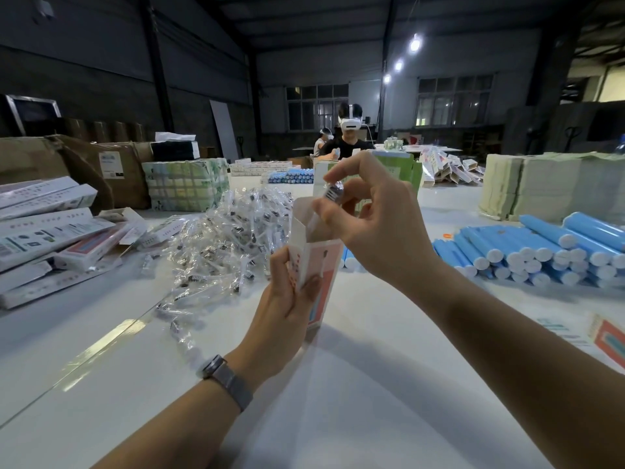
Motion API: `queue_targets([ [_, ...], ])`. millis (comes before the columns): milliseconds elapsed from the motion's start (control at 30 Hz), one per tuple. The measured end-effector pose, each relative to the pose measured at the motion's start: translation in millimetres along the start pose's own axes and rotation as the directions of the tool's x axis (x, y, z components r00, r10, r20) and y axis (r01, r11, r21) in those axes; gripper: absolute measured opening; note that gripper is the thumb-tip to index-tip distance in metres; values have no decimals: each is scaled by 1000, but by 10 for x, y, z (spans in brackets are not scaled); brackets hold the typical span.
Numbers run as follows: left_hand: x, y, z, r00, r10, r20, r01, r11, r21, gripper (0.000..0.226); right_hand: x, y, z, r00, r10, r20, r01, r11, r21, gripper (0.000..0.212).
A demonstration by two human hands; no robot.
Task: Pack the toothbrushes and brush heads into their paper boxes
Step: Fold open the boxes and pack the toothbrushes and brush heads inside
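Note:
My left hand (289,299) grips a tall pink and white paper box (321,265) upright above the table, its top flap open. My right hand (368,218) pinches a brush head in a clear wrapper (333,192) over the box's open mouth, with the white stem pointing down into the opening. A heap of wrapped brush heads (223,242) lies on the table to the left. Blue toothbrush handles (534,248) are stacked at the right.
Packed white boxes (44,231) are piled at the left edge. Flat pink box blanks (605,336) lie at the right edge. Green cartons (184,187) and stacked paper (541,184) stand further back. A person with a headset (348,137) sits across the white table (338,384).

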State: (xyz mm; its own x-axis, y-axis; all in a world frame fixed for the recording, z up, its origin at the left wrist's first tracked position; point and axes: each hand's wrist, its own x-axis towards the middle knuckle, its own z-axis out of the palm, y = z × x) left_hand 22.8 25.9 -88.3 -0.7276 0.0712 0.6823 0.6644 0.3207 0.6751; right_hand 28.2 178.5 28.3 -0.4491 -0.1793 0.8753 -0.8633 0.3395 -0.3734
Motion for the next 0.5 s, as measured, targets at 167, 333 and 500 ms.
queue_targets([
  [167,-5,15,6,1000,3,-6,-3,1000,22,23,-3,8,0,994,-54,-96,52,998,-23,25],
  [333,-13,22,-2,1000,-3,-11,3,1000,7,24,5,92,-18,996,-60,-71,54,995,-85,19],
  [500,-16,24,-1,1000,5,4,-5,1000,17,27,18,134,-96,977,-197,-83,175,960,-216,15],
])
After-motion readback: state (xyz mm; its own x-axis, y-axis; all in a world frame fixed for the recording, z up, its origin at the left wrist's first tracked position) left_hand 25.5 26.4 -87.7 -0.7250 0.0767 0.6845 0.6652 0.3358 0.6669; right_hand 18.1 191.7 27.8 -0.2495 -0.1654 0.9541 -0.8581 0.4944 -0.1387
